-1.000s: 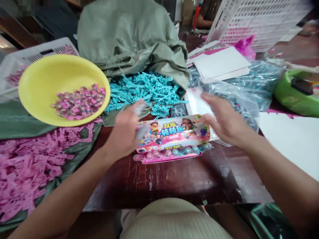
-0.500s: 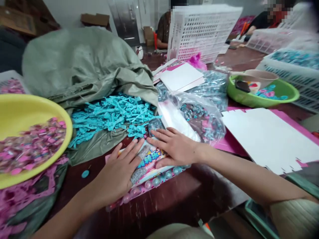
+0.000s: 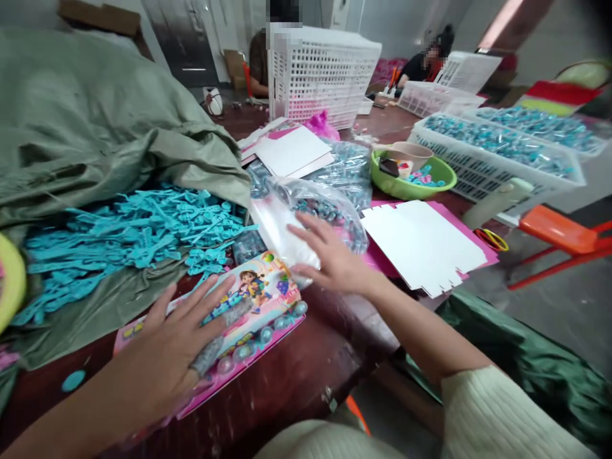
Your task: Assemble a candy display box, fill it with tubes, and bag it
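Note:
My left hand point(image 3: 167, 344) lies with fingers spread on a printed box point(image 3: 282, 274), grey wrapping round some of its fingers. The box carries a cartoon figure and has a row of round clear bubbles, pink and blue, along its near edge. My right hand point(image 3: 337, 258) is off the box, fingers apart, over or against a stack of clear plastic bags point(image 3: 275, 223); I cannot tell whether it touches them. Nothing shows in its grasp. Behind the bags lies an open clear bag of small blue pieces point(image 3: 313, 207).
Turquoise plastic pieces point(image 3: 138, 223) spill from a green sack point(image 3: 86, 108) at left. White cards point(image 3: 421, 242), a green bowl point(image 3: 406, 187) and white crates point(image 3: 492, 143) stand at right. Across the table, an upright crate point(image 3: 325, 70) partly hides a person; another sits farther right.
My right hand has left the box and moved right to the plastic bags. My left hand stays on the box. The view has swung to the right.

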Demonstrator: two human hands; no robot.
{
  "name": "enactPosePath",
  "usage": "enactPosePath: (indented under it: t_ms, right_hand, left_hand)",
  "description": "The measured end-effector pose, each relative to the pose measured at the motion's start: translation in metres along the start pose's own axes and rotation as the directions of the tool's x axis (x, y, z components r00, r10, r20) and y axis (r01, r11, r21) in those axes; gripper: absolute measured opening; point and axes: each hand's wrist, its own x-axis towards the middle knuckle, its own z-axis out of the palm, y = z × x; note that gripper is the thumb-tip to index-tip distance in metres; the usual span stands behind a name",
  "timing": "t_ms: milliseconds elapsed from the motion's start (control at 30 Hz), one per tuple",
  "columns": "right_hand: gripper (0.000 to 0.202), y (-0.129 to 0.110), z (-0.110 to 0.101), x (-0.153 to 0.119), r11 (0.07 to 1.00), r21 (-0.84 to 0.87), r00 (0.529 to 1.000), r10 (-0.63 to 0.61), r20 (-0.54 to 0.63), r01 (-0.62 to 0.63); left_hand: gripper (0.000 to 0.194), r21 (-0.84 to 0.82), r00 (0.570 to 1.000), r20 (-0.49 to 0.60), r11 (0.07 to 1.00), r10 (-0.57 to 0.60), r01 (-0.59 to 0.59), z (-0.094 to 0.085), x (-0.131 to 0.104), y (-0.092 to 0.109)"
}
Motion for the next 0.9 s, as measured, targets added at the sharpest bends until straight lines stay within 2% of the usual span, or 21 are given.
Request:
enactPosePath:
  t_ms: [67,167,233,333,400,467,533,600,700,800,833,900]
  right_hand:
    - [0.066,0.038,-0.016,-0.021,0.982,-0.105,0.981,0.146,-0.125,-0.160]
    - [0.066,0.101,-0.034,-0.061,0.888,-0.191,0.884,0.349,-0.311,-0.418]
    - [0.064,0.134,-0.041,-0.087,0.842,-0.198,0.836,0.415,-0.358,-0.502]
    - [0.059,0.161,-0.040,-0.103,0.846,-0.230,0.847,0.381,-0.372,-0.482]
    - [0.055,0.168,-0.032,-0.093,0.877,-0.237,0.878,0.323,-0.354,-0.418]
    - [0.054,0.168,-0.024,-0.067,0.911,-0.218,0.907,0.271,-0.321,-0.350]
    - [0.055,0.161,-0.017,-0.033,0.944,-0.181,0.935,0.221,-0.278,-0.277]
    - [0.056,0.144,-0.012,0.001,0.973,-0.131,0.957,0.154,-0.246,-0.190]
    - [0.057,0.096,-0.005,0.037,0.998,-0.007,0.980,0.056,-0.193,-0.058]
    - [0.059,0.029,0.002,0.039,0.982,0.170,0.997,-0.074,-0.019,0.076]
    - [0.060,0.008,0.005,0.033,0.971,0.212,0.991,-0.122,0.064,0.106]
    - [0.065,-0.024,0.015,0.019,0.963,0.233,0.957,-0.190,0.220,0.137]
  left_hand:
    - [0.059,-0.007,0.997,0.083,1.000,0.012,-0.012,-0.006,0.015,0.006]
    - [0.066,-0.018,0.984,0.176,1.000,-0.001,0.004,-0.010,0.029,0.016]
    - [0.062,-0.029,0.984,0.176,0.999,-0.007,0.013,-0.009,0.030,0.018]
    - [0.051,-0.009,0.988,0.152,1.000,0.003,-0.002,-0.006,0.028,0.018]
    - [0.056,0.025,0.989,0.146,1.000,-0.009,0.006,-0.005,0.030,0.018]
    - [0.065,0.052,0.988,0.148,0.998,-0.040,0.033,-0.006,0.033,0.021]
    - [0.066,0.057,0.984,0.164,0.997,-0.066,0.058,-0.008,0.036,0.027]
    - [0.061,0.027,0.977,0.201,0.997,-0.071,0.067,-0.013,0.038,0.031]
    - [0.046,-0.100,0.959,0.284,0.994,-0.018,0.048,-0.019,0.038,0.032]
    - [0.032,-0.208,0.960,0.279,0.977,0.007,0.054,-0.021,0.036,0.031]
    - [0.032,-0.217,0.968,0.252,0.974,-0.005,0.061,-0.021,0.035,0.032]
    - [0.045,-0.206,0.979,0.202,0.976,-0.024,0.066,-0.018,0.034,0.035]
